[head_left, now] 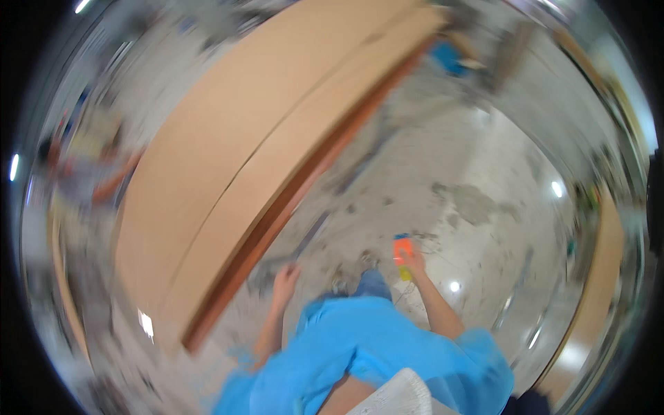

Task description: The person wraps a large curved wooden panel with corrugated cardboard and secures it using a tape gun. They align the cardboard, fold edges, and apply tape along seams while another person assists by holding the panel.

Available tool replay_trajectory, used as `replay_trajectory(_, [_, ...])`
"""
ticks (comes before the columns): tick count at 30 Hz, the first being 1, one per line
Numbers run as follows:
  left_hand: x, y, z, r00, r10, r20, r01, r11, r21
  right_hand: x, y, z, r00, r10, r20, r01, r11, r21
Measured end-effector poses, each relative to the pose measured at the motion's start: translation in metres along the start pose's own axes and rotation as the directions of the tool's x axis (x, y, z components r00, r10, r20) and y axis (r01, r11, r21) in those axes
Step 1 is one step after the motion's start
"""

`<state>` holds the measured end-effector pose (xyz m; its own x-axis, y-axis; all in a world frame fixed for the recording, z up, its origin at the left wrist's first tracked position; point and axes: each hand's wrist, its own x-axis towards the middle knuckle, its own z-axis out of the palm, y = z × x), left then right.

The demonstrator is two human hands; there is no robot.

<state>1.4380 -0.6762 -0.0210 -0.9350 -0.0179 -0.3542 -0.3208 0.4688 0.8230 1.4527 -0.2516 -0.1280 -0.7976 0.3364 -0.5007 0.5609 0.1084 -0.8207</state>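
Fingers (413, 263) clutch orange tool (402, 247); floor (484, 180) open.

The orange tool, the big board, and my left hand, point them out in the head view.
orange tool (402, 249): head view, on its orange body above the right hand.
board (228, 166): head view, on the middle of its tan face.
left hand (285, 278): head view, on the back of the hand.

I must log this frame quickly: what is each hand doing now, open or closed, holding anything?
Left hand: empty, beside the boards; open or closed cannot be told.
Right hand: closed on an orange tool.
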Motion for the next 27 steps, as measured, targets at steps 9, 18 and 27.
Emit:
replay_trajectory(9, [-0.065,-0.044,0.052,0.88,-0.378,0.287,0.378,0.924,0.059,0.075,-0.021,-0.022,0.996,-0.007,-0.091,-0.024,0.939,-0.343])
replay_trajectory(18, [-0.017,-0.079,0.065,0.816,-0.521,0.252,0.578,0.747,-0.329,0.025,0.074,-0.05,0.962,0.186,-0.2,-0.241,0.921,-0.304])
replay_trajectory(27, [-0.064,-0.058,0.066,0.782,-0.624,-0.012,0.513,0.653,-0.557,0.027,0.163,-0.089,0.922,0.387,-0.022,-0.375,0.877,-0.301])
